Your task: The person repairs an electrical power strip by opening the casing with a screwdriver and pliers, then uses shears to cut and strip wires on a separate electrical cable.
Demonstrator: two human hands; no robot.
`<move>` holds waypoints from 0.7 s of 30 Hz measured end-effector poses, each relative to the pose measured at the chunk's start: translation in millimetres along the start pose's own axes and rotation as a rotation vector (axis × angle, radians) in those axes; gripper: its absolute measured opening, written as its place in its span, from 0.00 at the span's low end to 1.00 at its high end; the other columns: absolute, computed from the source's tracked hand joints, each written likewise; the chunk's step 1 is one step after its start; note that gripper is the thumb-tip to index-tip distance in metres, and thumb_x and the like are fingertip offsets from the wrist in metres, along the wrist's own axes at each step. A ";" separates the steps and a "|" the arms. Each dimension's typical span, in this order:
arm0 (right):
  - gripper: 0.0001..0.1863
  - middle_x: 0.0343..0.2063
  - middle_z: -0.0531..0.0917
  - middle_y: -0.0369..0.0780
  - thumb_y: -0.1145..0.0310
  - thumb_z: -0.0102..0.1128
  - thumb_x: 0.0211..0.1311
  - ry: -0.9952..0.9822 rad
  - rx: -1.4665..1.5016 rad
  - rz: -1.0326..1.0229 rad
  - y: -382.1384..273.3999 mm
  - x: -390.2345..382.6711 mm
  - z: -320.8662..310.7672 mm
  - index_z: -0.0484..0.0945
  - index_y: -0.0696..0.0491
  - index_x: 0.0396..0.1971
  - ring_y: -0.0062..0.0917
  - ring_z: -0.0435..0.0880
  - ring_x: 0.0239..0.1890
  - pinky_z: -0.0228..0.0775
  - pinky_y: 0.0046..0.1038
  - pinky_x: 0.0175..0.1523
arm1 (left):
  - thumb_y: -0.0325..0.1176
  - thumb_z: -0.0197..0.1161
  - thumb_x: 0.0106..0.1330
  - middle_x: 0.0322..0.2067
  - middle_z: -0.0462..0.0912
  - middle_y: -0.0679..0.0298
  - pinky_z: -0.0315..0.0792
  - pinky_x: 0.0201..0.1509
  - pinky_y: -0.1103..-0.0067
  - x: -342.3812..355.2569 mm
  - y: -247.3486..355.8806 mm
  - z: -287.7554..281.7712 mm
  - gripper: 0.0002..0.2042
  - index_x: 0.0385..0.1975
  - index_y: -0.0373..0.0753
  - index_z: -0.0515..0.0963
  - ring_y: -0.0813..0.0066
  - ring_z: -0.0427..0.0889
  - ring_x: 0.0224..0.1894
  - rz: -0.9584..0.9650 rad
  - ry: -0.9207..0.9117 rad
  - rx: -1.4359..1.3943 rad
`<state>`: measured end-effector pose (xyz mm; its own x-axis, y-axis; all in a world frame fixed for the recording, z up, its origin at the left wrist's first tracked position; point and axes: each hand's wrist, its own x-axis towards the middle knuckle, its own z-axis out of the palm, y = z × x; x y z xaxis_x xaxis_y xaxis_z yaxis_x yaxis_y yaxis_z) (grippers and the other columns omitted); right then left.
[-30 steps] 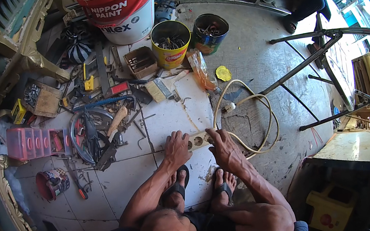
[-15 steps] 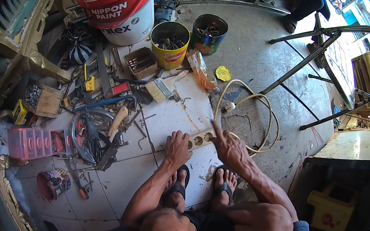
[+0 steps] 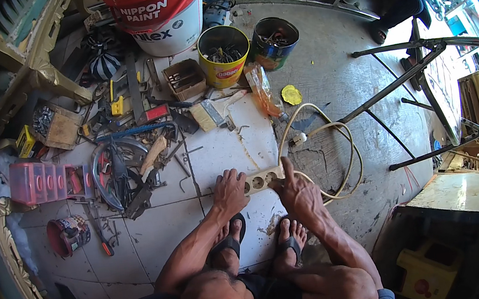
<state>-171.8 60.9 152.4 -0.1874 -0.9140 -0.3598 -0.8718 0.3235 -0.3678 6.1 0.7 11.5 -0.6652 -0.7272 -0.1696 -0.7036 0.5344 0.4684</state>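
A cream power strip (image 3: 260,181) with a row of round sockets lies on the white tiles in front of my feet. My left hand (image 3: 230,193) is closed over its left end. At the other end, my right hand (image 3: 300,196) grips the strip, its index finger stretched forward and the other fingers curled; the palm side is hidden. A pale cable (image 3: 356,155) loops over the grey concrete to the right of the strip. Its plug (image 3: 298,139) lies inside the loop.
Hand tools surround a coiled metal band (image 3: 105,185) at left, near pink plastic drawers (image 3: 38,183). Beyond stand a yellow can (image 3: 225,66), a dark can (image 3: 275,42) and a large paint bucket (image 3: 166,32). A metal frame (image 3: 388,84) stands at right; another person sits at far right.
My right hand has shifted slightly right along the strip's end, its index finger moving with it. My left hand stays on the strip.
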 end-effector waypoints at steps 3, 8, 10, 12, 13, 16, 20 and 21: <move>0.25 0.44 0.77 0.51 0.68 0.56 0.67 0.074 -0.039 -0.202 25.5 0.8 9.2 0.66 0.48 0.63 0.52 0.84 0.37 0.79 0.46 0.37 | 0.39 0.78 0.46 0.44 0.75 0.56 0.71 0.53 0.65 5.5 1.3 6.0 0.25 0.44 0.38 0.76 0.58 0.75 0.51 0.025 0.054 0.022; 0.26 0.36 0.79 0.50 0.68 0.57 0.66 0.127 0.052 -0.247 23.1 -1.4 10.6 0.67 0.50 0.64 0.49 0.84 0.40 0.79 0.46 0.39 | 0.37 0.75 0.47 0.44 0.75 0.55 0.71 0.53 0.65 1.8 2.2 0.9 0.24 0.45 0.38 0.76 0.58 0.75 0.52 0.014 0.007 -0.004; 0.28 0.36 0.79 0.49 0.69 0.58 0.65 -0.223 0.062 0.217 15.4 3.0 -2.6 0.65 0.49 0.65 0.48 0.82 0.46 0.79 0.46 0.44 | 0.37 0.75 0.48 0.44 0.75 0.55 0.71 0.53 0.65 0.0 0.6 2.8 0.24 0.45 0.37 0.76 0.57 0.75 0.51 0.014 0.015 0.000; 0.24 0.36 0.80 0.48 0.70 0.58 0.64 -0.041 0.089 0.059 31.8 -7.4 11.5 0.71 0.50 0.61 0.46 0.82 0.45 0.77 0.45 0.43 | 0.37 0.74 0.48 0.44 0.75 0.55 0.72 0.52 0.65 -0.8 -0.5 4.4 0.24 0.45 0.37 0.76 0.57 0.75 0.51 0.017 0.028 0.002; 0.21 0.35 0.80 0.47 0.70 0.59 0.64 0.099 -0.019 -0.089 37.8 -11.1 10.4 0.75 0.50 0.57 0.45 0.83 0.42 0.77 0.43 0.43 | 0.37 0.74 0.48 0.44 0.76 0.54 0.72 0.52 0.64 -2.0 -1.0 4.8 0.24 0.45 0.36 0.76 0.56 0.76 0.50 0.010 0.013 0.010; 0.12 0.34 0.80 0.46 0.70 0.60 0.62 0.239 -0.028 -0.147 31.2 -17.9 -2.9 0.83 0.52 0.46 0.43 0.83 0.36 0.76 0.42 0.43 | 0.37 0.74 0.48 0.43 0.76 0.52 0.73 0.51 0.63 -6.2 -9.7 6.4 0.25 0.45 0.35 0.76 0.54 0.77 0.49 -0.007 -0.036 0.009; 0.13 0.35 0.83 0.48 0.67 0.63 0.61 0.253 0.094 0.128 45.5 -19.2 1.6 0.83 0.53 0.45 0.45 0.84 0.38 0.76 0.41 0.44 | 0.37 0.72 0.48 0.42 0.77 0.50 0.74 0.52 0.62 -21.1 -11.6 11.5 0.26 0.48 0.34 0.76 0.51 0.77 0.48 -0.028 -0.068 -0.063; 0.13 0.34 0.84 0.49 0.65 0.64 0.61 0.247 0.161 0.158 57.4 -18.3 9.4 0.82 0.54 0.44 0.44 0.85 0.37 0.76 0.41 0.43 | 0.37 0.72 0.48 0.42 0.77 0.50 0.74 0.52 0.62 -23.6 -8.1 14.9 0.26 0.48 0.34 0.76 0.51 0.77 0.48 -0.009 -0.068 -0.073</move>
<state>-214.2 98.5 129.8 -0.4354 -0.8750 -0.2118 -0.7444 0.4822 -0.4619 23.7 19.9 -1.2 -0.6763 -0.6994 -0.2312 -0.6910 0.4936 0.5281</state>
